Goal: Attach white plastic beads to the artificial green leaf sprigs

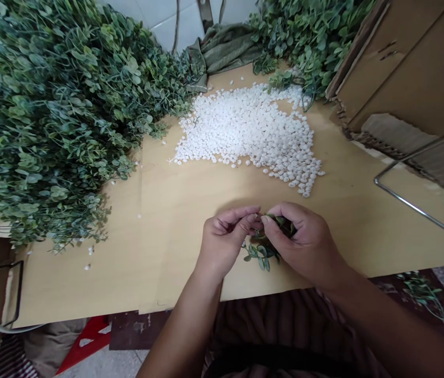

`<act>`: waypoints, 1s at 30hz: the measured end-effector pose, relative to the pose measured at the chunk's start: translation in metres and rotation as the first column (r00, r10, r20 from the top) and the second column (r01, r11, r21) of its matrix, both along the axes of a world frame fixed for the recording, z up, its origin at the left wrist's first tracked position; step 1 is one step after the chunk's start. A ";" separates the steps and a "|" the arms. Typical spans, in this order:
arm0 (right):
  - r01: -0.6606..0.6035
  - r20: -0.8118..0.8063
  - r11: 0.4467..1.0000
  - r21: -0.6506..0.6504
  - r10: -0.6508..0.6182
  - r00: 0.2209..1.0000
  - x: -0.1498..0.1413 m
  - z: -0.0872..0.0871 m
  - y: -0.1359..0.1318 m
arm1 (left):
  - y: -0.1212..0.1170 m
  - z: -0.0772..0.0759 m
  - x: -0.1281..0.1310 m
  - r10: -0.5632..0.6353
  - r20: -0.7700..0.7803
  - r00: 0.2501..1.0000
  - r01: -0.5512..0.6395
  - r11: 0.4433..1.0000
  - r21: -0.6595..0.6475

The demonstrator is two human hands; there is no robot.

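My right hand (pixel 304 241) is closed round a small artificial green leaf sprig (pixel 263 254), low over the front of the tan board. Leaves stick out below its thumb and fingers. Thumb and forefinger of my left hand (pixel 227 233) are pinched together beside the sprig, their tips almost meeting the right fingertips. What the left pinch holds is too small and hidden to make out. Beyond both hands spreads a pile of small white plastic pieces (pixel 245 126).
A big heap of artificial greenery (pixel 60 115) covers the left side; more greenery (pixel 308 47) stands at the back right. On the right are a torn cardboard box (pixel 411 68) and a bent metal rod (pixel 422 210). The tan board (pixel 182 210) ends just before my body.
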State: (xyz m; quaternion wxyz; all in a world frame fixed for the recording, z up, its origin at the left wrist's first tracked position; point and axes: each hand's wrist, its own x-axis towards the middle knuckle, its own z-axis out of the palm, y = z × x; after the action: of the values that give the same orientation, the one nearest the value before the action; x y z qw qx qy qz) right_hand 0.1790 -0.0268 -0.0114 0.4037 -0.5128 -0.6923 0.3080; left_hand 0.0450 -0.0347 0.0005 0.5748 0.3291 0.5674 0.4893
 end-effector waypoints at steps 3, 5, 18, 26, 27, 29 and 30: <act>0.001 0.011 1.000 0.001 -0.001 1.000 0.000 0.000 0.000 | 0.001 0.001 0.000 -0.001 -0.008 1.000 0.001 1.000 0.002; 0.002 0.015 1.000 0.007 -0.002 1.000 0.000 0.000 0.000 | 0.001 0.001 0.000 -0.004 -0.025 1.000 0.004 1.000 0.003; 0.012 0.059 0.997 0.072 -0.016 0.998 -0.002 -0.001 0.001 | -0.001 -0.001 0.000 -0.013 -0.045 0.999 0.014 1.000 0.009; 0.025 0.066 0.995 0.100 -0.032 0.997 -0.001 -0.002 0.000 | -0.003 -0.003 -0.001 -0.024 -0.090 0.996 0.028 0.998 0.050; 0.022 0.069 0.994 0.104 -0.029 0.997 -0.001 -0.003 0.000 | -0.003 -0.003 -0.001 -0.025 -0.094 0.995 0.030 0.998 0.056; 0.015 0.072 0.994 0.109 -0.023 0.997 -0.001 -0.003 0.000 | -0.002 -0.003 -0.001 -0.026 -0.104 0.994 0.035 0.996 0.077; 0.012 0.074 0.994 0.109 -0.020 0.997 -0.001 -0.003 0.000 | -0.002 -0.003 -0.001 -0.027 -0.110 0.994 0.037 0.995 0.088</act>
State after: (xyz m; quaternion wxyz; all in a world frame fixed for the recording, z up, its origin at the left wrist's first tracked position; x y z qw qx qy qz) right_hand 0.1781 -0.0270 -0.0143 0.4072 -0.5067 -0.7186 0.2472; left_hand 0.0444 -0.0362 -0.0027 0.5356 0.3898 0.5699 0.4863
